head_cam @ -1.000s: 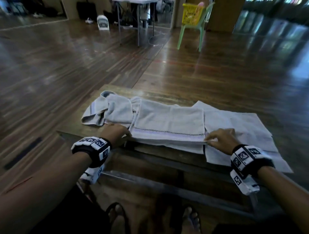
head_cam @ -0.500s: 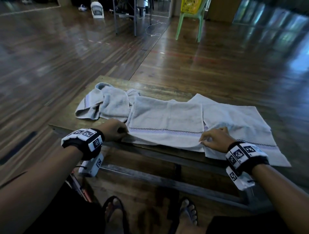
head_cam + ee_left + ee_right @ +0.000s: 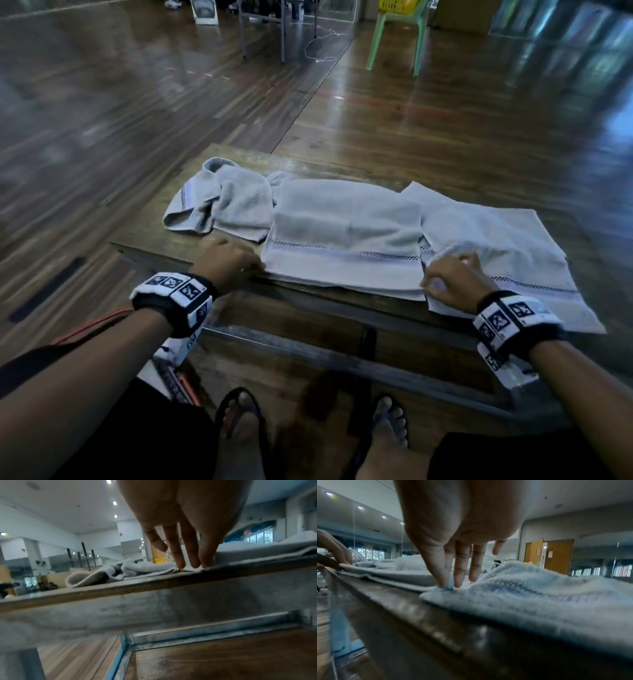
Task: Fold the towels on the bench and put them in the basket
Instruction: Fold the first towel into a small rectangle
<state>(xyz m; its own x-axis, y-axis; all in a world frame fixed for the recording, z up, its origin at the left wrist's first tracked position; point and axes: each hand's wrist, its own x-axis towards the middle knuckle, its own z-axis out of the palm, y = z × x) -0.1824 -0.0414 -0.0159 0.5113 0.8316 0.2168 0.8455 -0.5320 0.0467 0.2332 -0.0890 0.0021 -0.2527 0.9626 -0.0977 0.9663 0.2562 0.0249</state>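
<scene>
Three pale grey towels lie on the wooden bench (image 3: pixel 161 246): a crumpled one (image 3: pixel 236 202) at the left, a folded one (image 3: pixel 346 222) in the middle, a flat one (image 3: pixel 496 240) at the right. My left hand (image 3: pixel 253 265) rests straight fingertips (image 3: pixel 193 563) on the folded towel's near left corner. My right hand (image 3: pixel 426 284) pinches towel cloth between thumb and forefinger (image 3: pixel 449 586) at the folded towel's near right corner. I cannot tell which towel it holds. The flat towel (image 3: pixel 539 588) bulges up beside it. The yellow basket (image 3: pixel 399 5) stands on a green chair far back.
The green chair (image 3: pixel 394 41) is several steps away across the wooden floor, with table legs (image 3: pixel 263 31) and a white appliance (image 3: pixel 204 12) to its left. My sandalled feet (image 3: pixel 239 411) stand by the bench's metal frame (image 3: pixel 342 359).
Both hands stay at the folded towel's near corners. Its near edge now lies flatter along the bench edge, and the flat towel has bunched up by my right hand.
</scene>
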